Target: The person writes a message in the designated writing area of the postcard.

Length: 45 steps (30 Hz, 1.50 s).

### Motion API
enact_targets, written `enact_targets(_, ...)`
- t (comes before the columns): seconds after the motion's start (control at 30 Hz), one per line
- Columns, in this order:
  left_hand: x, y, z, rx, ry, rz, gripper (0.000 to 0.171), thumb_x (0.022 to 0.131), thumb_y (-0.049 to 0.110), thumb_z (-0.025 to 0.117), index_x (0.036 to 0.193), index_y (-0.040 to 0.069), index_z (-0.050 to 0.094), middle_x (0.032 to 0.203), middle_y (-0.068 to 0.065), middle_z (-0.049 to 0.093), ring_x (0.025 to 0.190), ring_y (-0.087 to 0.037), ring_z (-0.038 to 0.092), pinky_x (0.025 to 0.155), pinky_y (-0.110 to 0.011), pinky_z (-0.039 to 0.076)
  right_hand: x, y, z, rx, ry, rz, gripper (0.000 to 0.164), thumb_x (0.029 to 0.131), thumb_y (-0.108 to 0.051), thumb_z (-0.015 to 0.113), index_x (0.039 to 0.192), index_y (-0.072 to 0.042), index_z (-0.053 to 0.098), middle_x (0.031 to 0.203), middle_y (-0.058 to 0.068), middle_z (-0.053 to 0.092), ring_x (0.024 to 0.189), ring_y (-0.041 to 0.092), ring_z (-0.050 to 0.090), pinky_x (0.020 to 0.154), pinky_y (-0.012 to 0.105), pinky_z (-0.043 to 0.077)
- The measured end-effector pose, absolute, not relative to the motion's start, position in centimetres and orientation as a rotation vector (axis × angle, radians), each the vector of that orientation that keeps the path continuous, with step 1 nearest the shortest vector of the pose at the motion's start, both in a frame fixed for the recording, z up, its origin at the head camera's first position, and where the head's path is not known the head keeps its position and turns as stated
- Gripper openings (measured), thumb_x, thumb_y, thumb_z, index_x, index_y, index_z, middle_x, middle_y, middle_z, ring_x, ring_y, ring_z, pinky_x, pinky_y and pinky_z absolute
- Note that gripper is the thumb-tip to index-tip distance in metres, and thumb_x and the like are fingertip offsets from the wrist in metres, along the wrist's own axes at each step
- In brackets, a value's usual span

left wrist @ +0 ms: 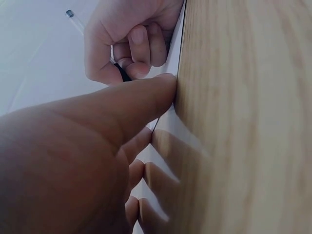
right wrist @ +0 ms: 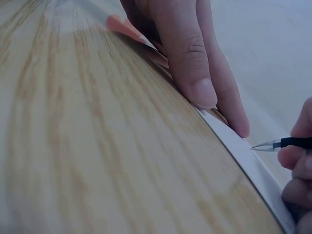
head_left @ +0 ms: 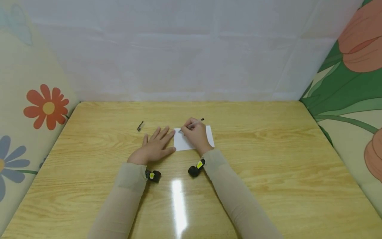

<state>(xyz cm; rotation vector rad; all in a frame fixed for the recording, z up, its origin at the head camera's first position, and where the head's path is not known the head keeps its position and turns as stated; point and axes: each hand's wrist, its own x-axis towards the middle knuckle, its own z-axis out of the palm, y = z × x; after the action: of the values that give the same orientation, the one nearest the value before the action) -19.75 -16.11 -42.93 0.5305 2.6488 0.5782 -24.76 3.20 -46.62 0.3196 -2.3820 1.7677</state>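
A white sheet of paper (head_left: 182,143) lies on the wooden table in the head view. My right hand (head_left: 195,134) rests over it and pinches a pen (head_left: 194,124) with a clear barrel and dark grip. In the right wrist view the pen's tip (right wrist: 258,146) points down at the paper (right wrist: 234,141), at or just above its surface; I cannot tell which. My left hand (head_left: 153,148) lies flat with fingers spread, its thumb and a fingertip touching the paper's left edge. The left wrist view shows the left thumb (left wrist: 131,105) at that edge.
A black pen cap (head_left: 140,126) lies on the table (head_left: 268,149) beyond the left hand. Black wrist cameras (head_left: 153,176) sit at both cuffs. A white sheet (head_left: 185,59) hangs behind the table, with flower-patterned panels (head_left: 352,86) on both sides.
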Motion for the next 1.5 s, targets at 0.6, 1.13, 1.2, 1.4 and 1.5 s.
enact_targets(0.6, -20.0, -16.3, -43.6, 0.543, 2.653, 0.584, 0.075, 0.105, 0.048, 0.048, 0.164, 0.016, 0.015, 0.17, -0.012, -0.002, 0.154, -0.041, -0.011, 0.111, -0.074, -0.013, -24.7, 3.3, -46.7, 0.34, -2.384, 1.754, 0.009, 0.083, -0.004, 0.067, 0.075, -0.005, 0.064, 0.074, 0.002, 0.061, 0.065, 0.01, 0.051, 0.057, 0.021, 0.042)
enact_targets(1.13, -20.3, -16.5, -44.2, 0.537, 2.652, 0.607, 0.074, 0.105, 0.045, 0.049, 0.164, 0.016, 0.015, 0.17, -0.011, -0.002, 0.154, -0.039, -0.012, 0.111, -0.073, -0.015, -24.6, 3.3, -46.7, 0.318, -2.375, 1.773, 0.01, 0.083, -0.004, 0.067, 0.074, -0.006, 0.063, 0.073, 0.002, 0.063, 0.065, 0.009, 0.053, 0.06, 0.021, 0.044)
enact_targets(1.2, -20.2, -16.4, -43.9, 0.533, 2.65, 0.603, 0.074, 0.105, 0.046, 0.049, 0.164, 0.016, 0.015, 0.17, -0.011, -0.002, 0.154, -0.039, -0.012, 0.112, -0.072, -0.014, -24.7, 3.3, -46.7, 0.315, -2.374, 1.763, 0.01, 0.083, -0.004, 0.067, 0.074, -0.006, 0.063, 0.071, 0.002, 0.063, 0.065, 0.01, 0.054, 0.06, 0.022, 0.044)
enact_targets(1.4, -19.7, -16.1, -43.0, 0.535, 2.654, 0.601, 0.073, 0.105, 0.043, 0.05, 0.163, 0.013, 0.017, 0.17, -0.014, 0.001, 0.153, -0.042, -0.01, 0.111, -0.074, -0.012, -24.7, 3.4, -46.6, 0.302, -2.383, 1.76, 0.01, 0.085, -0.005, 0.067, 0.075, -0.006, 0.064, 0.07, 0.002, 0.063, 0.065, 0.012, 0.055, 0.061, 0.022, 0.045)
enact_targets(1.5, -19.7, -16.1, -42.9, 0.533, 2.653, 0.592, 0.073, 0.106, 0.042, 0.05, 0.163, 0.013, 0.016, 0.17, -0.015, 0.0, 0.153, -0.042, -0.01, 0.111, -0.074, -0.012, -24.7, 3.4, -46.6, 0.305, -2.384, 1.756, 0.01, 0.085, -0.005, 0.067, 0.075, -0.006, 0.065, 0.07, 0.002, 0.063, 0.065, 0.012, 0.055, 0.061, 0.022, 0.045)
